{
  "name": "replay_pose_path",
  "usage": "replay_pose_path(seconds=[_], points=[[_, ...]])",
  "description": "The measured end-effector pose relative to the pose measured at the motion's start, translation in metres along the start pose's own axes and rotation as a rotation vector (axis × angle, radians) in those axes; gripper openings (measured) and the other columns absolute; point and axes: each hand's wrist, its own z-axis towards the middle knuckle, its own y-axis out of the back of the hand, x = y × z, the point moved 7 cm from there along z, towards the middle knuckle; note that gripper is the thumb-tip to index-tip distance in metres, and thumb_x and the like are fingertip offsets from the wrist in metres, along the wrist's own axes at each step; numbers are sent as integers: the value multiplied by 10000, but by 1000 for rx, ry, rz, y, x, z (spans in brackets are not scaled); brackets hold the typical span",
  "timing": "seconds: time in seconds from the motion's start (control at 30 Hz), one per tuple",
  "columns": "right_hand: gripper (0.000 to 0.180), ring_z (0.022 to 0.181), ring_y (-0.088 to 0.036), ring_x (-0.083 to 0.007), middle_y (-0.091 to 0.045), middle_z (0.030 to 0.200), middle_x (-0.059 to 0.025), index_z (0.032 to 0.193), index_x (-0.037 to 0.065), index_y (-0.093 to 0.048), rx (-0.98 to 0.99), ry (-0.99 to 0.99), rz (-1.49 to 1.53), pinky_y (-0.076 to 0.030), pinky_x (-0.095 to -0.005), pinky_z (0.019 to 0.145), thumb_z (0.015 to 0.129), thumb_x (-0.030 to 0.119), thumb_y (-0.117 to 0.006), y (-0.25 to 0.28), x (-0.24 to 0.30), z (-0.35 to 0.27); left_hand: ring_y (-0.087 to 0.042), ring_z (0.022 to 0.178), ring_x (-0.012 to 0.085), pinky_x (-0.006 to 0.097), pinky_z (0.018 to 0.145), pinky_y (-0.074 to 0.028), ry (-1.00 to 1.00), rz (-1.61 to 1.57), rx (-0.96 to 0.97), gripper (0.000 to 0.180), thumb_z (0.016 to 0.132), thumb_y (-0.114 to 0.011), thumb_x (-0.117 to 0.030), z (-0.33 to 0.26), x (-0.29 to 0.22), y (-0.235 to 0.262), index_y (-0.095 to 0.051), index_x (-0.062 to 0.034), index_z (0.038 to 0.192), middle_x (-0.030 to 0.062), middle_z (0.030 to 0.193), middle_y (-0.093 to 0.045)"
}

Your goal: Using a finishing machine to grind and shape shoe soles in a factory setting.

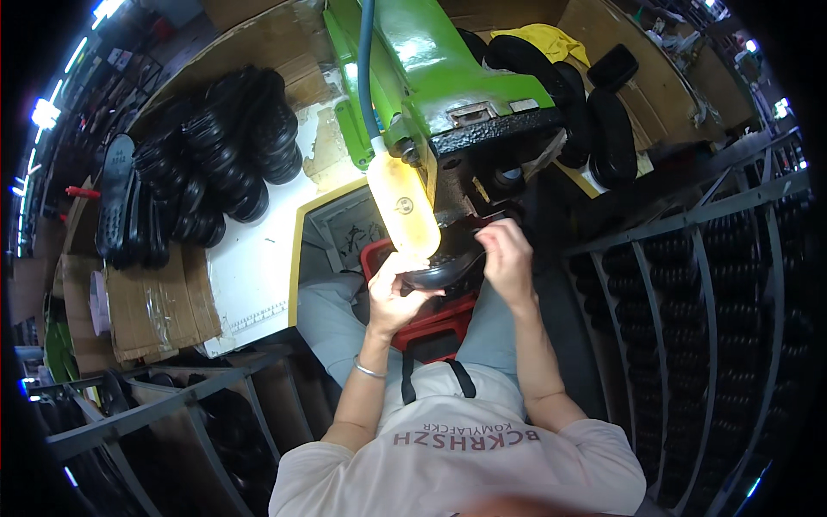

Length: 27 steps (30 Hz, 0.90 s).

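A rounded black shoe sole [446, 274] is held under the head of a green machine [482, 86]. My left hand [398, 300] grips its near left edge, thumb along the side. At the sole's right end, my right hand [508, 258] is closed in a pinch, and what sits between its fingertips is too small to make out. A bright yellow-white work lamp [403, 207] on a blue cable [366, 69] hangs right above my left fingers and hides part of the sole.
Stacked black soles [220, 155] stand on the white table [254, 276] at left. More black soles [612, 138] and a yellow cloth [543, 41] lie at back right. A red stool or crate [435, 332] is between my legs. Metal racks [663, 319] flank me on both sides.
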Motion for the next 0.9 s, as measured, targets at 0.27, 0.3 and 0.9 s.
replay_pose_path(seconds=[0.27, 0.3, 0.9], points=[[405, 995, -565, -218, -586, 1010, -98, 1031, 0, -606, 356, -67, 604, -402, -318, 946, 766, 243, -792, -21, 17, -18, -629, 857, 159, 291, 805, -514, 120, 346, 137, 366, 671, -842, -69, 24, -24, -19, -635, 12, 962, 75, 943, -651], [397, 959, -553, -210, -563, 980, -90, 1018, -8, -601, 303, -71, 762, -396, -322, 956, 777, 248, -786, -17, 6, -19, -634, 866, 165, 297, 826, -515, 232, 83, 150, 334, 696, -814, -43, 23, -16, -16, -639, 17, 974, 76, 930, -653], [336, 1133, -534, -225, -578, 1161, -61, 1218, 63, -541, -249, -521, 1842, -391, -437, 1023, 919, 193, -620, -32, -42, -10, -607, 713, 272, 402, 720, -458, -191, 1073, 51, 337, 703, -792, -243, 25, -81, 11, -681, -60, 964, 77, 775, -645]])
